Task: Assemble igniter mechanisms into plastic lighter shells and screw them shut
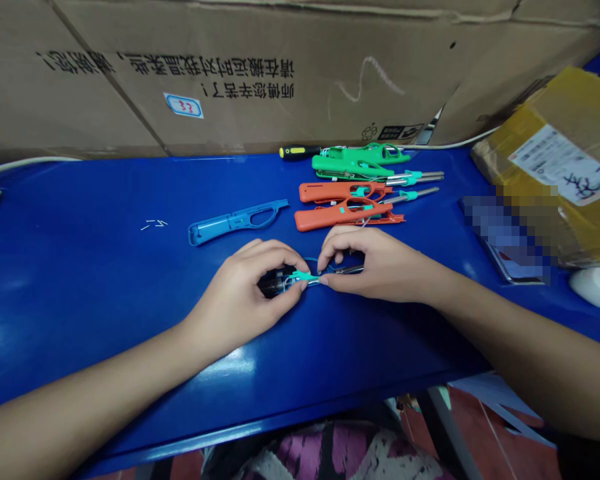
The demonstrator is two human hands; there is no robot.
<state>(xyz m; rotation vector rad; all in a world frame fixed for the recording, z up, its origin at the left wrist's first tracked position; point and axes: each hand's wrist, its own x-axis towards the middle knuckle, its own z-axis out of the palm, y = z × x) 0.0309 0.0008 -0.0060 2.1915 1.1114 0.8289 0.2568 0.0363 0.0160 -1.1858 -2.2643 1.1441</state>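
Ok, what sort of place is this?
Likely a small hand-assembly bench. The left hand and right hand work a small black-and-teal part on a blue bench, beside an orange lighter-style plastic housing, a green lighter-style plastic housing and a screwdriver.

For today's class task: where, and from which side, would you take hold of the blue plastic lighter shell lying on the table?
Pinch the straight barrel of the blue plastic lighter shell across its width, coming from above on the near side. It lies flat on the blue table, touching no other part, and the barrel's even, narrow shape probably gives a steadier hold than the looped end.
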